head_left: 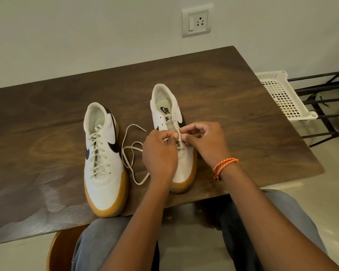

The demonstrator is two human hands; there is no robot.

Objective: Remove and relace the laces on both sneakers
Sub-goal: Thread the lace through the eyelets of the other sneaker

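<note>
Both hands work over the right-hand sneaker (171, 122) on the dark wooden table (47, 106). Left hand (160, 151) has its fingers curled, pinching the cream lace (132, 153) at the sneaker's near eyelets. Right hand (205, 140) is likewise curled, thumb and fingertips pinching a short stretch of the same lace just beside the left hand; the two hands nearly touch above the tongue. An orange braided bracelet (224, 166) sits on the right wrist. This sneaker is white with a gum-coloured sole, toe pointing toward the person, heel toward the wall; its upper eyelets stand bare, and dark branding shows on the insole and tongue. Only the lowest rows, partly hidden beneath the fingers, carry lace. The loose length of lace trails off to the left and lies in loops on the table between the two shoes, one end resting near the middle of the gap. The left-hand sneaker (104, 159) stands alongside, well apart from the hands, laced through all visible rows, with a dark swoosh on its side and its toe at the table's near edge. On the wall behind is a switch and socket plate (196, 20). To the right of the table a white perforated plastic basket (282, 94) rests on a black metal rack (325, 106). Grey trousers (98, 243) and a brown chair seat (61, 251) show below.
</note>
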